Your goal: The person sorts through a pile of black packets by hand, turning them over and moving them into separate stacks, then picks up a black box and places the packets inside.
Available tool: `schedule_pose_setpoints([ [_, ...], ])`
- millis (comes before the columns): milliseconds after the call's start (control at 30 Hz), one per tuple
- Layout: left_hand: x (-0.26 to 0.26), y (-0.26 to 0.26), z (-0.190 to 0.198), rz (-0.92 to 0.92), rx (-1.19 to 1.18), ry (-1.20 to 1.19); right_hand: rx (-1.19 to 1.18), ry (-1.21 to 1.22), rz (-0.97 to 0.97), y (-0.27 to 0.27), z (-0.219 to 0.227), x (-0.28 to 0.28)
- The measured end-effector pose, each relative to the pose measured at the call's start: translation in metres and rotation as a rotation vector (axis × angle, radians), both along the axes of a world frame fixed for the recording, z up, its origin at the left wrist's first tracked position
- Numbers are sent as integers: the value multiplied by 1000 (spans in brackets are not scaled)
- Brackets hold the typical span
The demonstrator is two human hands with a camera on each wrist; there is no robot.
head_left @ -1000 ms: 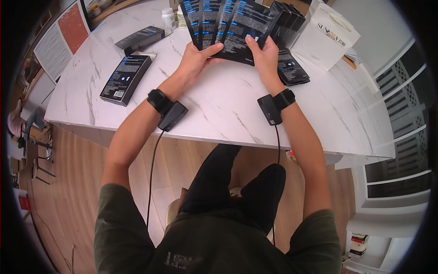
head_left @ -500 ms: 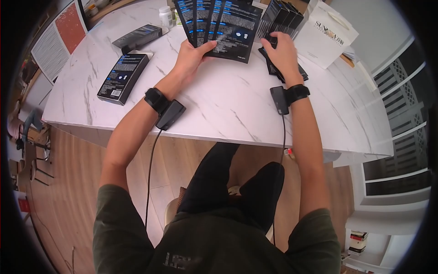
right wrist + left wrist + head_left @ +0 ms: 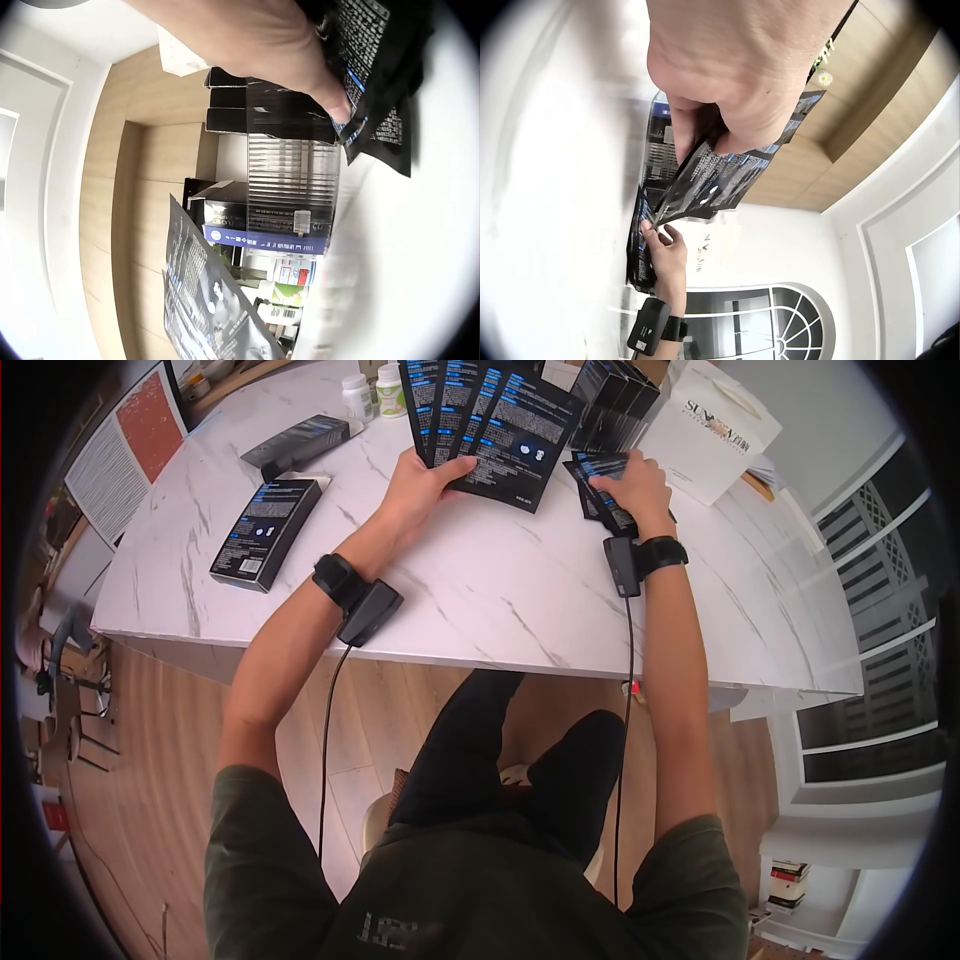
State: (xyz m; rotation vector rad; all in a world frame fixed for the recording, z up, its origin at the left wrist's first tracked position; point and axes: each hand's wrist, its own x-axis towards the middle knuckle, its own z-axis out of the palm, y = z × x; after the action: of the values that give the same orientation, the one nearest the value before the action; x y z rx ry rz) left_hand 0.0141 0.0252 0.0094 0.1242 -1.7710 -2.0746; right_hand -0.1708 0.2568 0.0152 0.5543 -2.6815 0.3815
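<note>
My left hand [image 3: 415, 492] grips a fan of several flat black packets [image 3: 520, 448] with blue and white print, thumb across their front and the other fingers behind. They are raised over the far part of the table. To the right, my right hand [image 3: 640, 492] holds packets at a small pile of black packets [image 3: 610, 512] on the table. In the right wrist view its thumb presses on a printed black packet [image 3: 366, 45]; its other fingers are mostly hidden. The left wrist view shows the fanned packets [image 3: 727, 176] pinched between thumb and fingers.
On the marbled table [image 3: 470, 590] lie a black box [image 3: 265, 532] and another black box [image 3: 305, 444] at left. Bottles [image 3: 391, 395] stand behind. A clear rack [image 3: 292, 187] with black boxes [image 3: 618, 392] and a white paper bag [image 3: 705, 432] stand at the back right.
My right hand has let go of the fanned packets and moved right to the pile, where its thumb now lies over the packets. The left hand keeps holding the fan.
</note>
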Motion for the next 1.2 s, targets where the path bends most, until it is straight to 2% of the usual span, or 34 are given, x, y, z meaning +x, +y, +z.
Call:
schedule_pose_setpoints([
  [67,0,0,-1,18,3,5,-59,100,13,3,-5,-10],
  [267,0,-2,-2,55,-2,5,-221,191,45,7,-10,-28],
  [367,-3,-3,-4,56,14,19,-378,108,57,10,-8,-31],
  [467,-3,-7,-6,95,10,18,-567,92,155,11,3,-31],
  [567,-6,-10,-7,171,6,37,-1101,-323,416,10,15,-26],
  [633,-8,-13,-9,243,32,91,-1298,-476,587,8,24,-17],
  [700,-6,-12,-5,235,47,109,-1473,-584,782,5,25,-13],
  [733,-6,-13,-6,220,55,109,-1490,-642,852,2,24,-13],
  [833,-9,-11,-10,170,53,81,-1564,-687,902,-21,15,-5],
  [867,-10,-9,-11,153,49,64,-1609,-726,889,-29,16,7],
  [1000,-7,-3,-8,121,5,65,-1479,-710,793,-47,2,25],
  [1100,-7,-5,-8,116,20,80,-1473,-708,721,-50,1,34],
  [1200,-5,-8,-9,112,14,61,-1565,-694,724,-51,-3,31],
])
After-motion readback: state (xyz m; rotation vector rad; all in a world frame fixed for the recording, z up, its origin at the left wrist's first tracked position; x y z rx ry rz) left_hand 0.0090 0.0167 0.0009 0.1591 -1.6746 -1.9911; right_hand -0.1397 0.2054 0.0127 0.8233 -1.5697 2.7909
